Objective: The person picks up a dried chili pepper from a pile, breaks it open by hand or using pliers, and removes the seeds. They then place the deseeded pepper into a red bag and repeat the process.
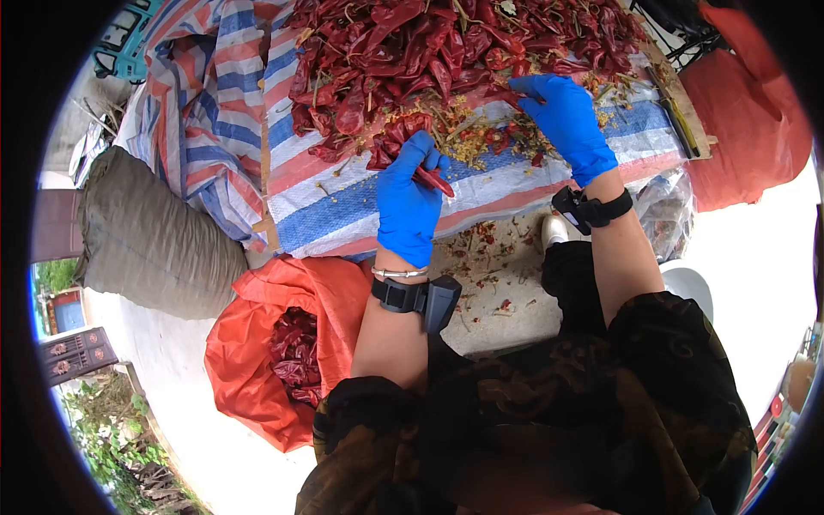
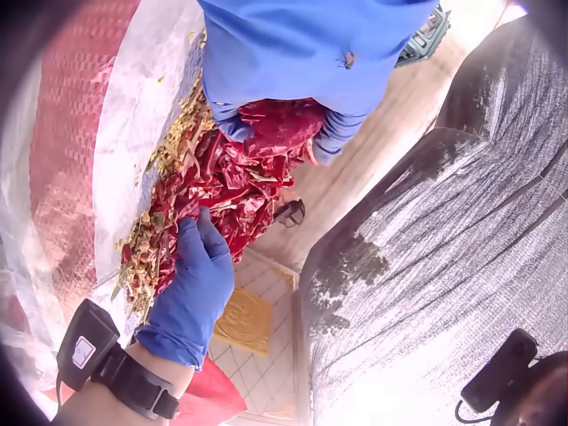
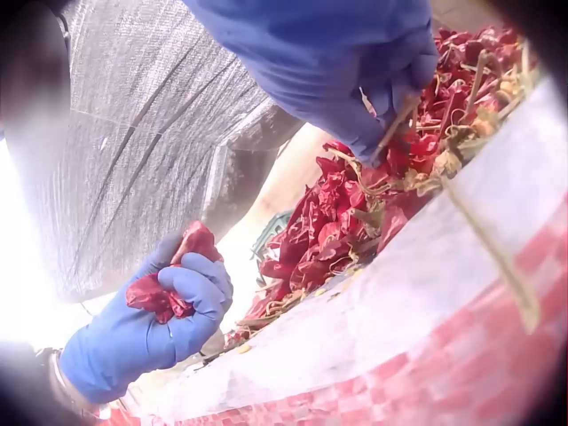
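Note:
In the head view my blue-gloved left hand (image 1: 408,204) grips several dried red chili peppers (image 1: 397,142) over the front part of the table. One pepper sticks out below the fingers. The right wrist view shows these peppers (image 3: 162,298) bulging from both sides of the curled fingers. My gloved right hand (image 1: 568,129) reaches to the front edge of a large heap of dried chili peppers (image 1: 429,47). Its thumb and fingers pinch a chili pepper (image 3: 398,155) at the heap, largely hidden by the glove.
A striped plastic sheet (image 1: 318,210) covers the table, with yellow seeds and stems (image 1: 468,146) scattered before the heap. An open red sack (image 1: 249,378) of peppers stands below left, beside a full grey sack (image 1: 154,236). Another red sack (image 1: 742,129) is at right, near a yellow-black tool (image 1: 678,120).

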Available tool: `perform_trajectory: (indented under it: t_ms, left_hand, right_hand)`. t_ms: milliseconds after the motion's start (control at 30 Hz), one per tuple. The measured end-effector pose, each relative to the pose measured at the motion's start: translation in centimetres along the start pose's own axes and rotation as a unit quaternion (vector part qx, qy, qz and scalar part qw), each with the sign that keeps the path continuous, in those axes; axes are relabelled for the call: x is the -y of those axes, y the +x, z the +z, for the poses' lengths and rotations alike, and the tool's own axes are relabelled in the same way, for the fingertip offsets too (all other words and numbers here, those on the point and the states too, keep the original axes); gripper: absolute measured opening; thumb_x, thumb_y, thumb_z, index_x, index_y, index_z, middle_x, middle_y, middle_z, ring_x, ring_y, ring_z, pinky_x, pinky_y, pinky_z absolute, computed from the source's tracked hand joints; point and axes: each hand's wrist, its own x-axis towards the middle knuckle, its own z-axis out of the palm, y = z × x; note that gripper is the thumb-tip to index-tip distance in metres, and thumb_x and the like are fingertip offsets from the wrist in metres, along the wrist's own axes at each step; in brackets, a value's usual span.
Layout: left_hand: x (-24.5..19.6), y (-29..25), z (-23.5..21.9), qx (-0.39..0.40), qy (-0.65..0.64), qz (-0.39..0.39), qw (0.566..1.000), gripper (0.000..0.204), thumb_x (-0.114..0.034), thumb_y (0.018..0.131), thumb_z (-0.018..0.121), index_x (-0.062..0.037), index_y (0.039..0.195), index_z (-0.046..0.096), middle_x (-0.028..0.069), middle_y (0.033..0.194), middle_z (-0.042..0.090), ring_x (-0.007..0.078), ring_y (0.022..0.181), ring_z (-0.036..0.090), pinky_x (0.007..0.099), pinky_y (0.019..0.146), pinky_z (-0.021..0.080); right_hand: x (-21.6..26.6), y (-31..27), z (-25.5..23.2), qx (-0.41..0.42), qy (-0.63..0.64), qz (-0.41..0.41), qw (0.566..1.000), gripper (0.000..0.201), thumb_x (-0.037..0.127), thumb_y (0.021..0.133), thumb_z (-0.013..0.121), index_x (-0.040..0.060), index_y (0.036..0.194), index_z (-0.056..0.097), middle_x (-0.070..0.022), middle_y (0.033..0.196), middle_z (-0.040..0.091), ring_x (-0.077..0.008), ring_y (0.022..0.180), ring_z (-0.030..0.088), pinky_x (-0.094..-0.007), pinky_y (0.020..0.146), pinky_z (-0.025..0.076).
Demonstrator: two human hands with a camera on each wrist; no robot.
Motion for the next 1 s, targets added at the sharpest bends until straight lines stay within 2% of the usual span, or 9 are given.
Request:
perform_trajectory:
  t_ms: [100,167,267,500,567,767,833,900,1000]
  left_hand:
    - [0.2,0.4,0.0,-0.018,-0.007,0.005,1.000,0.013,-0.008,0.076,0.063,-0.0030,0.085,0.056,0.0023,0.077,0.050,0.0126,0.064,0.043,0.0287,0.066,0.040]
    - [0.4,0.4,0.2,-0.043,-0.005,0.005,0.999,0.013,-0.008,0.077,0.063,-0.0028,0.086,0.056,0.0031,0.076,0.051,0.0136,0.065,0.045,0.0295,0.065,0.040]
    - [0.5,0.6,0.3,-0.054,0.000,0.011,0.999,0.014,-0.010,0.077,0.063,-0.0030,0.086,0.056,0.0034,0.076,0.051,0.0145,0.066,0.046,0.0309,0.064,0.041]
    - [0.7,0.9,0.1,-0.069,0.004,0.015,0.998,0.017,-0.012,0.077,0.064,-0.0051,0.091,0.058,0.0049,0.081,0.057,0.0168,0.072,0.049,0.0325,0.067,0.041]
    - [0.9,0.9,-0.1,-0.075,0.010,0.020,0.997,0.017,-0.011,0.077,0.063,-0.0059,0.093,0.058,0.0040,0.083,0.056,0.0173,0.075,0.049,0.0331,0.068,0.041]
    - [0.9,1.2,-0.2,-0.057,0.022,0.041,0.997,0.020,-0.010,0.078,0.062,-0.0049,0.097,0.058,0.0033,0.085,0.056,0.0161,0.076,0.049,0.0313,0.070,0.041]
    - [0.7,1.2,-0.2,-0.049,0.035,0.034,0.998,0.020,-0.010,0.079,0.061,-0.0044,0.097,0.058,0.0031,0.083,0.055,0.0153,0.075,0.049,0.0298,0.069,0.041]
    - [0.8,1.2,-0.1,-0.044,0.049,0.025,0.998,0.020,-0.010,0.079,0.061,-0.0039,0.097,0.058,0.0029,0.081,0.055,0.0146,0.074,0.049,0.0284,0.068,0.041]
    - [0.6,0.6,0.5,-0.057,0.058,0.001,0.997,0.016,-0.010,0.081,0.059,-0.0022,0.095,0.058,0.0025,0.075,0.053,0.0134,0.070,0.048,0.0263,0.065,0.040]
  right_hand:
    - [1.6,0.7,-0.3,-0.047,0.071,-0.024,0.996,0.023,0.010,0.074,0.060,0.0138,0.096,0.063,-0.0102,0.083,0.061,-0.0265,0.080,0.058,-0.0338,0.069,0.046]
    - [2.6,1.1,-0.6,-0.081,0.045,-0.096,0.991,0.027,0.006,0.075,0.058,0.0149,0.100,0.061,-0.0097,0.085,0.060,-0.0259,0.078,0.058,-0.0325,0.067,0.046]
    - [4.1,0.7,0.0,-0.084,0.116,-0.125,0.982,0.031,0.004,0.076,0.057,0.0162,0.104,0.060,-0.0098,0.087,0.059,-0.0264,0.076,0.057,-0.0324,0.067,0.046]
    - [6.2,-0.4,2.1,-0.004,0.132,-0.193,0.972,0.037,0.001,0.076,0.055,0.0183,0.109,0.057,-0.0099,0.092,0.057,-0.0276,0.080,0.056,-0.0325,0.068,0.047]
    - [7.6,-0.9,2.0,0.043,0.142,-0.155,0.977,0.040,0.000,0.075,0.056,0.0180,0.111,0.056,-0.0101,0.095,0.057,-0.0276,0.088,0.054,-0.0328,0.075,0.046]
    - [7.7,-0.9,2.4,0.014,0.157,-0.210,0.965,0.046,-0.005,0.072,0.055,0.0148,0.113,0.056,-0.0063,0.104,0.058,-0.0216,0.096,0.052,-0.0288,0.083,0.042]
    - [8.0,-1.1,2.3,0.037,0.199,-0.176,0.963,0.046,-0.003,0.073,0.056,0.0186,0.114,0.055,-0.0068,0.102,0.057,-0.0249,0.101,0.047,-0.0338,0.087,0.040]
    - [8.1,-1.2,2.3,0.013,0.196,-0.189,0.962,0.047,-0.004,0.073,0.056,0.0186,0.114,0.055,-0.0058,0.104,0.056,-0.0239,0.097,0.049,-0.0319,0.085,0.041]
    - [8.1,-1.3,2.4,0.063,0.304,-0.146,0.939,0.048,-0.006,0.072,0.054,0.0180,0.114,0.055,-0.0054,0.102,0.054,-0.0195,0.092,0.050,-0.0278,0.082,0.042]
